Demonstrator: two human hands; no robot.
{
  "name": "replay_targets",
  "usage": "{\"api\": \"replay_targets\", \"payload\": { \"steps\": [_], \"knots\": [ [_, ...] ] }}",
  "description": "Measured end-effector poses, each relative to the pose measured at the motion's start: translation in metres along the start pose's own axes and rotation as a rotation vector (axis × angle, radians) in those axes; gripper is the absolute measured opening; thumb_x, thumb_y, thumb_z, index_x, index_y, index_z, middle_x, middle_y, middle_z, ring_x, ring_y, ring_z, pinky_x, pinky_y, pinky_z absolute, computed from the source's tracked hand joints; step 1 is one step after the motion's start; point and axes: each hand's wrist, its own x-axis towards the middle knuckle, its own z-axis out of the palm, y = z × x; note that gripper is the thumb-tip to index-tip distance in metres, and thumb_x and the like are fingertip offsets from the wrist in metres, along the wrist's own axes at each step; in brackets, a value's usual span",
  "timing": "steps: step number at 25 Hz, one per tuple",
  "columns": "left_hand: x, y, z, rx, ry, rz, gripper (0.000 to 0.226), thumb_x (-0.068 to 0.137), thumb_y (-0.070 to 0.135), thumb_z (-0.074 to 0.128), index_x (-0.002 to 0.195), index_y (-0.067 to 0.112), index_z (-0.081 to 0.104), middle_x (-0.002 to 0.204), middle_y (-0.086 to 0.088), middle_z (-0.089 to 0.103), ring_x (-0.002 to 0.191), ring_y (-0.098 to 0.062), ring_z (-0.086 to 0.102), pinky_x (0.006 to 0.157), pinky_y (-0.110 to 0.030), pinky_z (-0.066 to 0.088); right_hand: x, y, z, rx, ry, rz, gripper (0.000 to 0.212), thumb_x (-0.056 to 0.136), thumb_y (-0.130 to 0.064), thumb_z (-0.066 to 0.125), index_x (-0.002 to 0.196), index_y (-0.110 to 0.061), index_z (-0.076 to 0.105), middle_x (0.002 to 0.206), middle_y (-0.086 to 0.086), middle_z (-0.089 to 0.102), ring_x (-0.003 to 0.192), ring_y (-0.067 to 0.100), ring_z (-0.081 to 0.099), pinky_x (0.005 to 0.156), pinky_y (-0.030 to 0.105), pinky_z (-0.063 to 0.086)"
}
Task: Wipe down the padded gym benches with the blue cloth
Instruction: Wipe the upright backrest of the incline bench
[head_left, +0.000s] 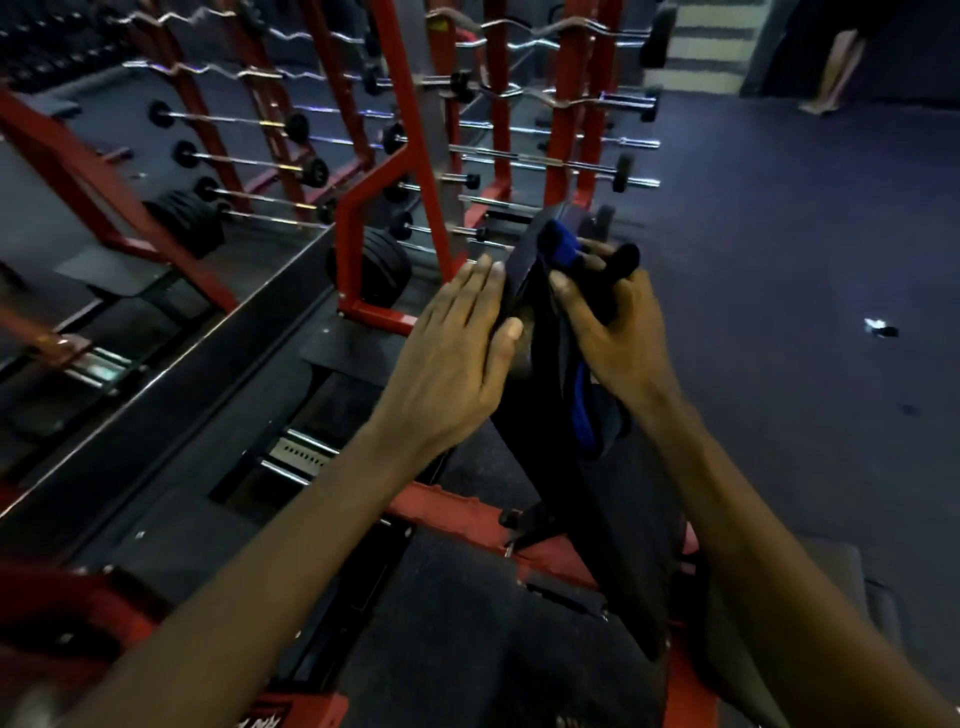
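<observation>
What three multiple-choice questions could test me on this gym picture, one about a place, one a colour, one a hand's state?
1. Where does the left hand rest?
A) flat against the bench pad's left side
B) in a pocket
C) on a door handle

2. What colour are the rack frames behind?
A) yellow
B) red
C) green

3. What is the right hand doing?
A) hanging empty
B) waving
C) gripping the blue cloth

Answers: 1 A, its straight fingers lie on the pad; 2 B, the uprights are plainly red; 3 C, its fingers curl round the cloth near the pad's top.
</observation>
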Motion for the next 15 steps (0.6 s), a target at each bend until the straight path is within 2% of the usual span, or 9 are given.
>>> {"api": "replay_targets", "payload": {
  "steps": [1, 3, 5, 7, 9, 10, 12, 14, 15],
  "knots": [
    [-0.007, 0.005, 0.002, -0.015, -0.008, -0.045, 0.063, 0.108, 0.042, 0.024, 0.158, 0.004, 0.023, 0.164, -0.013, 0.025, 0.153, -0.022, 0.019, 0.125, -0.04, 0.02, 0.002, 0.005, -0.002, -0.005, -0.007, -0.013, 0.029, 0.096, -0.051, 0.059, 0.124, -0.044, 0.059, 0.128, -0.02, 0.055, 0.126, 0.015, 0.051, 0.105, 0.039, 0.047],
    [-0.014, 0.013, 0.006, -0.041, 0.0, -0.11, 0.066, 0.107, 0.046, 0.022, 0.159, 0.006, 0.019, 0.166, -0.012, 0.019, 0.154, -0.02, 0.015, 0.125, -0.039, 0.019, 0.026, 0.012, -0.004, -0.108, -0.053, -0.055, 0.037, 0.096, -0.054, 0.055, 0.124, -0.032, 0.065, 0.131, -0.009, 0.059, 0.125, 0.021, 0.052, 0.105, 0.037, 0.044],
    [-0.015, 0.019, 0.008, -0.012, 0.038, -0.145, 0.067, 0.107, 0.047, 0.02, 0.159, 0.006, 0.017, 0.168, -0.011, 0.013, 0.155, -0.02, 0.011, 0.126, -0.038, 0.017, 0.054, 0.005, -0.008, -0.26, -0.158, -0.104, 0.046, 0.096, -0.055, 0.051, 0.127, -0.025, 0.066, 0.138, -0.005, 0.056, 0.13, 0.025, 0.044, 0.106, 0.034, 0.031],
    [-0.016, 0.025, 0.01, 0.041, 0.086, -0.129, 0.064, 0.107, 0.041, 0.023, 0.159, 0.004, 0.017, 0.168, -0.013, 0.011, 0.155, -0.021, 0.011, 0.126, -0.04, 0.016, 0.063, -0.002, -0.009, -0.236, -0.238, -0.195, 0.044, 0.095, -0.049, 0.056, 0.13, -0.025, 0.064, 0.14, -0.013, 0.051, 0.138, 0.02, 0.039, 0.11, 0.036, 0.024],
    [-0.023, 0.03, 0.016, 0.067, 0.115, -0.096, 0.061, 0.107, 0.035, 0.029, 0.158, 0.002, 0.019, 0.167, -0.016, 0.014, 0.155, -0.022, 0.014, 0.126, -0.038, 0.016, 0.053, -0.001, -0.01, -0.12, -0.268, -0.299, 0.04, 0.093, -0.044, 0.061, 0.129, -0.028, 0.062, 0.133, -0.026, 0.049, 0.14, 0.013, 0.04, 0.115, 0.043, 0.024],
    [-0.027, 0.033, 0.02, 0.068, 0.126, -0.101, 0.061, 0.107, 0.034, 0.03, 0.158, 0.002, 0.019, 0.166, -0.016, 0.015, 0.155, -0.022, 0.015, 0.126, -0.036, 0.016, 0.047, 0.003, -0.01, -0.081, -0.267, -0.339, 0.038, 0.092, -0.043, 0.062, 0.128, -0.029, 0.062, 0.13, -0.033, 0.049, 0.139, 0.008, 0.04, 0.116, 0.041, 0.024],
    [-0.031, 0.036, 0.027, 0.072, 0.167, -0.108, 0.059, 0.108, 0.033, 0.029, 0.157, 0.0, 0.02, 0.165, -0.017, 0.018, 0.154, -0.022, 0.016, 0.126, -0.037, 0.017, 0.056, 0.008, -0.007, -0.04, -0.239, -0.333, 0.031, 0.093, -0.043, 0.063, 0.122, -0.031, 0.065, 0.122, -0.033, 0.054, 0.133, 0.005, 0.046, 0.115, 0.04, 0.028],
    [-0.032, 0.036, 0.032, 0.117, 0.208, -0.072, 0.056, 0.109, 0.029, 0.028, 0.155, -0.001, 0.022, 0.164, -0.019, 0.018, 0.154, -0.024, 0.016, 0.126, -0.039, 0.017, 0.081, 0.008, -0.004, -0.057, -0.284, -0.267, 0.02, 0.094, -0.049, 0.06, 0.11, -0.038, 0.066, 0.11, -0.021, 0.062, 0.117, 0.013, 0.06, 0.103, 0.053, 0.043],
    [-0.033, 0.034, 0.034, 0.143, 0.218, -0.041, 0.054, 0.109, 0.028, 0.028, 0.155, -0.001, 0.021, 0.164, -0.019, 0.018, 0.154, -0.025, 0.016, 0.126, -0.04, 0.016, 0.092, 0.005, -0.004, -0.093, -0.326, -0.247, 0.015, 0.094, -0.052, 0.058, 0.101, -0.042, 0.065, 0.102, -0.017, 0.063, 0.108, 0.016, 0.063, 0.096, 0.056, 0.046]
  ]
}}
